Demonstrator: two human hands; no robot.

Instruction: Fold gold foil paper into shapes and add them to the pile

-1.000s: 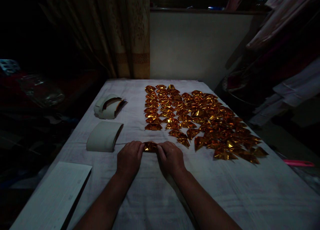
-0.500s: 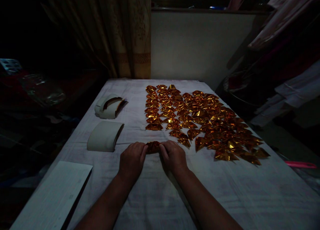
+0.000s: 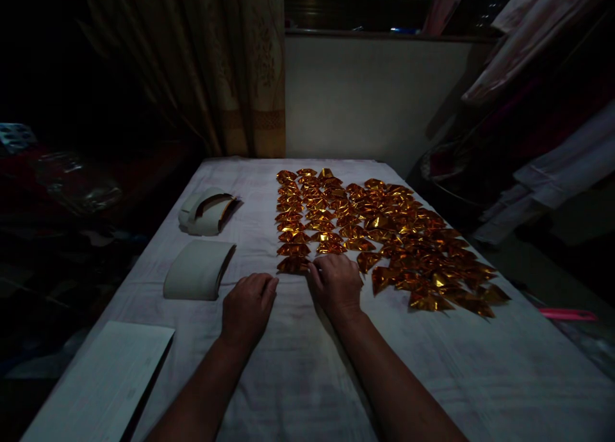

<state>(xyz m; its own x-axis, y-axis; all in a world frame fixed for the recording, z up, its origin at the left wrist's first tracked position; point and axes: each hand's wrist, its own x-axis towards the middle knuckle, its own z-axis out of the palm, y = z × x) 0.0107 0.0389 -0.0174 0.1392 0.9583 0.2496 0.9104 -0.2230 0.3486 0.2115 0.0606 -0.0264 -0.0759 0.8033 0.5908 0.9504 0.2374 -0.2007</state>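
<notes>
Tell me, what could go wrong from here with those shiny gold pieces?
The right hand holds the right end of a folded, shiny gold foil piece, right by the matching gold foil piece just beyond; a small slip might push both out of line.

A pointed gold foil piece lies close to that hand's right side, so a sideways sweep could knock it.

Pinching too hard might crease the held piece.

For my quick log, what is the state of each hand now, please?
Left hand: curled, holding nothing visible; full closure unclear.
Right hand: holding a gold foil piece by its tip.
</notes>
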